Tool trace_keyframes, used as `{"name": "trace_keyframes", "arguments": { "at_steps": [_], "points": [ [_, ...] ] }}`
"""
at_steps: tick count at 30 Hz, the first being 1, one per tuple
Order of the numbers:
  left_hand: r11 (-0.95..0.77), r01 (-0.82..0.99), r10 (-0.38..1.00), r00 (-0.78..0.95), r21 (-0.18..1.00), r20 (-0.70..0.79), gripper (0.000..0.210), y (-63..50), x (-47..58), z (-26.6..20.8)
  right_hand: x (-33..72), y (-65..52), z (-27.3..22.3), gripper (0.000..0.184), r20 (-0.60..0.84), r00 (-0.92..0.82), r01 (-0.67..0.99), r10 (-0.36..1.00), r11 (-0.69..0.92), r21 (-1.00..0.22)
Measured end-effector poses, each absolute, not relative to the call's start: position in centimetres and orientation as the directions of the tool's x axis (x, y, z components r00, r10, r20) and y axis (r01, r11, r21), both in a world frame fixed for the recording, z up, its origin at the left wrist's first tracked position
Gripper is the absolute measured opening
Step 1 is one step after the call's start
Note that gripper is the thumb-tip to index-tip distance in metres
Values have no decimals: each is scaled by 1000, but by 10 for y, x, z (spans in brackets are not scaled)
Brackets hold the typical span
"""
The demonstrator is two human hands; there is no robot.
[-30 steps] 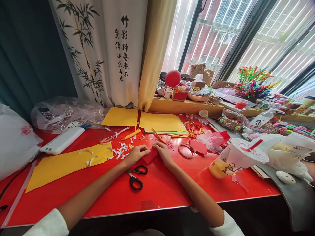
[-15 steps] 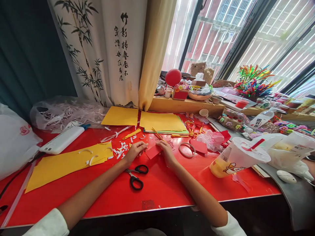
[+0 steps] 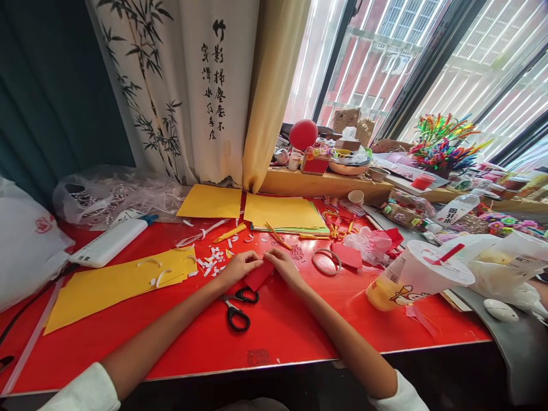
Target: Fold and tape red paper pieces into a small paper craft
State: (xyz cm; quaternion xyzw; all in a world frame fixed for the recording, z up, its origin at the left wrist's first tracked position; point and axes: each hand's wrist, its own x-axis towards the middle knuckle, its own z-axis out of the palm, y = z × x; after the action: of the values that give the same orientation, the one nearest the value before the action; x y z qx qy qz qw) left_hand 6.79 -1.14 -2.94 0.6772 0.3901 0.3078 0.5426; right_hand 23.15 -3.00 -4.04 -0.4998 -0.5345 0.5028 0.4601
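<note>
Between my two hands is a small piece of red paper, held just above the red table. My left hand pinches its upper edge with thumb and forefinger. Right beside those fingertips, my right hand pinches the same paper. Black-handled scissors lie on the table below my left hand, their blades partly hidden under the left wrist. White paper scraps are scattered left of the left hand. To the right of my right hand lie a round ring and several red paper pieces.
Yellow paper strips lie at the left, with yellow sheets at the back. A drink cup stands at the right, near a white mouse. A white power strip and plastic bags are far left.
My hands have come together at the paper's upper edge, and the paper has turned and shifted slightly toward the left. The thin yellow strip near my right hand now shows more fully.
</note>
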Motion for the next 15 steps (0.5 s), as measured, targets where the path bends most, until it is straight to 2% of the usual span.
{"name": "trace_keyframes", "arguments": {
  "at_steps": [8, 15],
  "points": [
    [-139, 207, 861, 509, 968, 15, 27, -10, 68, -32, 229, -29, -40, 18, 83, -76, 123, 994, 92, -988],
    [-162, 198, 856, 515, 967, 38, 27, -6, 67, -34, 231, -25, -43, 18, 36, -10, 96, 999, 37, -995]
  ]
}}
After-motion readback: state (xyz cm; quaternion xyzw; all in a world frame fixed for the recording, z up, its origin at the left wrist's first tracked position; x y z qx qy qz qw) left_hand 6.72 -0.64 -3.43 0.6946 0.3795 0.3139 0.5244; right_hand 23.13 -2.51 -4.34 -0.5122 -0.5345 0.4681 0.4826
